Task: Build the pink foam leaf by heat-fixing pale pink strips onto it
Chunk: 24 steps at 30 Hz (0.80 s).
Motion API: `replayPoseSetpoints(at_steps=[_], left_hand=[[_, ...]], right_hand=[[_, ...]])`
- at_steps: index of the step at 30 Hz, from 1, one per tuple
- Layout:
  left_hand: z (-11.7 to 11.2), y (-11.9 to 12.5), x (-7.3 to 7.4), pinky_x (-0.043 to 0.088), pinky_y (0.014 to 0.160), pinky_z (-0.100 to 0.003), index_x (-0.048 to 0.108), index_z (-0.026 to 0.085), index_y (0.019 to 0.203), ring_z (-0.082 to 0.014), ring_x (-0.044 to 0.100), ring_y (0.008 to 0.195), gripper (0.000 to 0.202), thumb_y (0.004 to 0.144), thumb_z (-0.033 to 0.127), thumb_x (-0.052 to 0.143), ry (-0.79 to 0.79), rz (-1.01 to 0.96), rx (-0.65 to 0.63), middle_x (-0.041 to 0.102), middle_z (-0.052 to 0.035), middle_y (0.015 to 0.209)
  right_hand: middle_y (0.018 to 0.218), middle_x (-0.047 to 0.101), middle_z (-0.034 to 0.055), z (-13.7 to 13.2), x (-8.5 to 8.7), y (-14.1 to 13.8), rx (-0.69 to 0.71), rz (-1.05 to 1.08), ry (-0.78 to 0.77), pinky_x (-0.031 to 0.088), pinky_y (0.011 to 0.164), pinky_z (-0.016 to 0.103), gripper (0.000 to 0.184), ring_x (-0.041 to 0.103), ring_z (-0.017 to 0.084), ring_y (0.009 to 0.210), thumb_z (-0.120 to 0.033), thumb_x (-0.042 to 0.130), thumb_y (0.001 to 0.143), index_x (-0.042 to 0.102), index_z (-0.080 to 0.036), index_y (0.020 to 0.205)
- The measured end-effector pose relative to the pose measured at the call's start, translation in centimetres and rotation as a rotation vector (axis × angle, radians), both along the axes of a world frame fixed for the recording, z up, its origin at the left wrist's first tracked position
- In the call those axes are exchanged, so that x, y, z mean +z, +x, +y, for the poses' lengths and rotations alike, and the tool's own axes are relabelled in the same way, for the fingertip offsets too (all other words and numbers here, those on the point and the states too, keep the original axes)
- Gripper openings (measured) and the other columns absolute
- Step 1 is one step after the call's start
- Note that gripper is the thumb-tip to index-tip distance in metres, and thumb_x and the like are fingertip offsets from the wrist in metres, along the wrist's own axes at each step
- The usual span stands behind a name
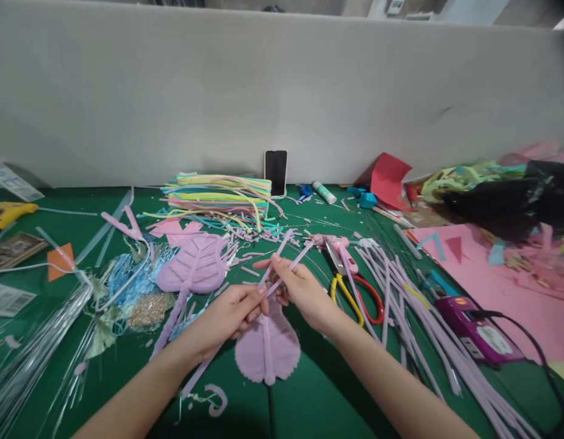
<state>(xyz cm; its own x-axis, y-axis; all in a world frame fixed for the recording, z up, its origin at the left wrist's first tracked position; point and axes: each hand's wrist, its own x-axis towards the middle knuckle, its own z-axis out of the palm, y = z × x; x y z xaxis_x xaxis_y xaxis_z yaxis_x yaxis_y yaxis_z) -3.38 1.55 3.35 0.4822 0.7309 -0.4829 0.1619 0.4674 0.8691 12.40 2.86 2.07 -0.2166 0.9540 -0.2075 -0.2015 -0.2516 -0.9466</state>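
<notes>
My left hand (239, 312) and my right hand (300, 286) meet at the middle of the table, fingers closed on lilac pipe cleaners (282, 245). The strands cross between my fingertips, and one tail runs down below my left hand. Beneath my hands lies a lilac leaf-shaped piece (269, 353) with a ridge along its middle and a wavy edge; its upper part is hidden. A second lilac leaf (192, 263) with raised veins and a wrapped stem rests left of my hands. Scissors (350, 286) with red and yellow handles lie right of my right hand.
Lilac pipe cleaners (419, 335) and a purple device (478, 332) with a black cord lie to the right. A multicoloured pipe cleaner pile (217, 198) and a phone (275, 172) stand before the grey partition (263, 91). Silver strands (48, 341) and a yellow glue gun (11, 213) are left.
</notes>
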Motion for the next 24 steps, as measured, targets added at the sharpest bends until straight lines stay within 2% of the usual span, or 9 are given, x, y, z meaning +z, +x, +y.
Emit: replayPoseSetpoints(at_steps=[2, 3, 7, 10, 15, 21, 24], left_hand=[[-0.1, -0.3, 0.1, 0.015, 0.037, -0.015, 0.058, 0.015, 0.081, -0.0015, 0.024, 0.041, 0.040, 0.086, 0.054, 0.052, -0.023, -0.051, -0.026, 0.040, 0.0070, 0.059], [-0.2, -0.6, 0.1, 0.018, 0.037, -0.014, 0.059, 0.015, 0.085, -0.0018, 0.029, 0.042, 0.039, 0.087, 0.053, 0.051, -0.028, -0.083, -0.038, 0.045, 0.0053, 0.061], [-0.2, -1.7, 0.0, 0.036, 0.040, -0.015, 0.062, 0.014, 0.099, -0.0069, 0.052, 0.051, 0.037, 0.090, 0.048, 0.049, -0.061, -0.172, -0.089, 0.062, -0.0036, 0.075], [0.0, -2.4, -0.1, 0.049, 0.047, -0.020, 0.063, 0.012, 0.107, -0.0144, 0.065, 0.064, 0.038, 0.092, 0.045, 0.048, -0.154, -0.209, -0.097, 0.068, -0.0109, 0.087], [0.3, -2.7, -0.6, 0.057, 0.059, -0.025, 0.064, 0.011, 0.108, -0.0202, 0.070, 0.080, 0.033, 0.088, 0.036, 0.058, -0.212, -0.246, -0.116, 0.069, -0.0185, 0.106], [0.5, -2.8, -1.3, 0.059, 0.067, -0.032, 0.063, 0.009, 0.110, -0.0243, 0.070, 0.087, 0.035, 0.086, 0.035, 0.061, -0.222, -0.226, -0.141, 0.069, -0.0201, 0.108], [0.6, -2.9, -1.3, 0.056, 0.063, -0.029, 0.063, 0.010, 0.108, -0.0214, 0.070, 0.081, 0.036, 0.085, 0.037, 0.062, -0.209, -0.200, -0.135, 0.070, -0.0187, 0.105]], right_hand=[[0.049, 0.041, -0.0073, -0.1, 0.0, -0.1, -0.010, 0.037, -0.025, 0.024, 0.033, 0.016, 0.044, 0.030, 0.004, 0.037, -0.058, 0.059, 0.079, 0.070, -0.015, 0.080], [0.048, 0.038, -0.0080, -0.1, 0.0, -0.1, -0.024, 0.055, -0.035, 0.024, 0.032, 0.017, 0.043, 0.030, 0.004, 0.037, -0.058, 0.060, 0.078, 0.069, -0.015, 0.078], [0.049, 0.041, -0.0077, 0.4, 0.2, 0.7, -0.132, 0.073, -0.021, 0.033, 0.033, 0.018, 0.039, 0.038, 0.005, 0.036, -0.056, 0.062, 0.077, 0.065, -0.017, 0.075], [0.049, 0.045, -0.0073, 0.9, 0.0, 1.6, -0.203, 0.041, -0.006, 0.034, 0.032, 0.017, 0.038, 0.041, 0.005, 0.036, -0.054, 0.062, 0.077, 0.063, -0.017, 0.075], [0.052, 0.055, -0.0037, 1.4, -0.3, 2.7, -0.211, -0.025, -0.015, 0.036, 0.033, 0.017, 0.038, 0.049, 0.007, 0.038, -0.054, 0.061, 0.078, 0.063, -0.016, 0.077], [0.061, 0.063, -0.0004, 1.5, -0.4, 3.1, -0.174, -0.016, -0.006, 0.044, 0.039, 0.017, 0.037, 0.054, 0.007, 0.043, -0.053, 0.062, 0.079, 0.064, -0.016, 0.081], [0.061, 0.063, 0.0001, 1.5, -0.5, 3.2, -0.172, -0.022, -0.008, 0.044, 0.039, 0.017, 0.038, 0.054, 0.008, 0.044, -0.054, 0.061, 0.079, 0.064, -0.017, 0.082]])
